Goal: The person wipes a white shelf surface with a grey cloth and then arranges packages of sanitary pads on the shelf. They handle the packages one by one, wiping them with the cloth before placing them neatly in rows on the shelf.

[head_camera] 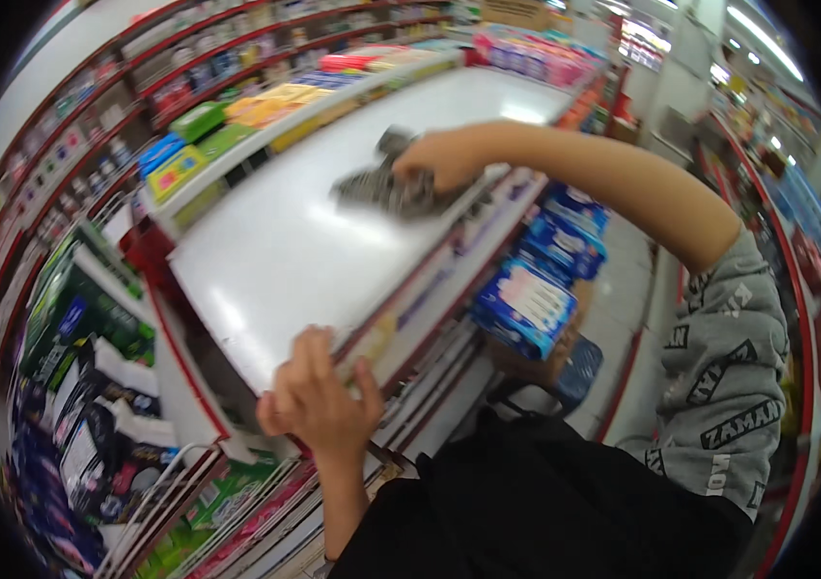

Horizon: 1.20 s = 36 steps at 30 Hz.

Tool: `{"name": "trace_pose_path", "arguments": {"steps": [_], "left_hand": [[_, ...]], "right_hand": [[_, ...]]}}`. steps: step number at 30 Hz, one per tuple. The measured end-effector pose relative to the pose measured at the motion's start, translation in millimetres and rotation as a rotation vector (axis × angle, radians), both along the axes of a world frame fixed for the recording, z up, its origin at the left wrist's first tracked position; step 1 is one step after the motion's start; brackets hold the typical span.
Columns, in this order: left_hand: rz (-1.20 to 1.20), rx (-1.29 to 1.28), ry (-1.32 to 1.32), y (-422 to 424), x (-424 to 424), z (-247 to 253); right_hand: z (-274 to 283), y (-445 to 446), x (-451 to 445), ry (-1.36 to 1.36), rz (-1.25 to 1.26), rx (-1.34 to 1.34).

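Observation:
My right hand point(443, 155) grips a crumpled grey cloth point(385, 189), pressed onto the white top of a store shelf point(287, 268). Part of the cloth is bunched above my fingers and part spreads flat on the surface; its edges are blurred. My left hand point(327, 398) rests at the near corner of the same white shelf top, fingers apart, holding nothing. The shelf top is glossy and reflects the ceiling lights. A price-label strip point(446, 253) runs along its near edge.
Packs of wipes point(218, 137) line the raised far ledge. Pink and purple packages point(533, 54) stand at the far end. Blue packs point(526, 307) sit on a carton beside the shelf, to my right. Dark plastic packs point(84, 434) fill a wire rack at left. Stocked shelves point(186, 69) stand behind.

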<state>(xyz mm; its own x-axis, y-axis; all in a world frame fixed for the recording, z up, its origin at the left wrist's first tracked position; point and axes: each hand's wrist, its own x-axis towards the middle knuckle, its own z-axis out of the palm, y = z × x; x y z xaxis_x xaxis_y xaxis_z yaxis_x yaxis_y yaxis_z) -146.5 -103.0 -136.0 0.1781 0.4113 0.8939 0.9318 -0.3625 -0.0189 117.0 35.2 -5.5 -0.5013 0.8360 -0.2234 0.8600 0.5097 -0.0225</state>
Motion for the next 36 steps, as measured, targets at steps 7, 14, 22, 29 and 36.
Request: {"name": "trace_pose_path", "arguments": {"steps": [7, 14, 22, 29, 36], "left_hand": [[0.008, -0.029, 0.007, -4, 4, 9], [0.001, 0.032, 0.035, 0, 11, 6], [-0.802, 0.192, -0.374, -13, 48, -6], [-0.754, -1.429, -1.125, -30, 205, -193], [-0.745, -1.852, -1.711, -19, 274, -195]], "right_hand": [[24, -102, 128, 0.17, -0.136, 0.981], [-78, -282, 180, 0.748, -0.952, 1.011], [-226, -367, 194, 1.808, -1.509, 0.923], [-256, -337, 252, 2.332, -1.479, 0.549], [-271, -320, 302, 2.225, -1.283, 0.252]]}}
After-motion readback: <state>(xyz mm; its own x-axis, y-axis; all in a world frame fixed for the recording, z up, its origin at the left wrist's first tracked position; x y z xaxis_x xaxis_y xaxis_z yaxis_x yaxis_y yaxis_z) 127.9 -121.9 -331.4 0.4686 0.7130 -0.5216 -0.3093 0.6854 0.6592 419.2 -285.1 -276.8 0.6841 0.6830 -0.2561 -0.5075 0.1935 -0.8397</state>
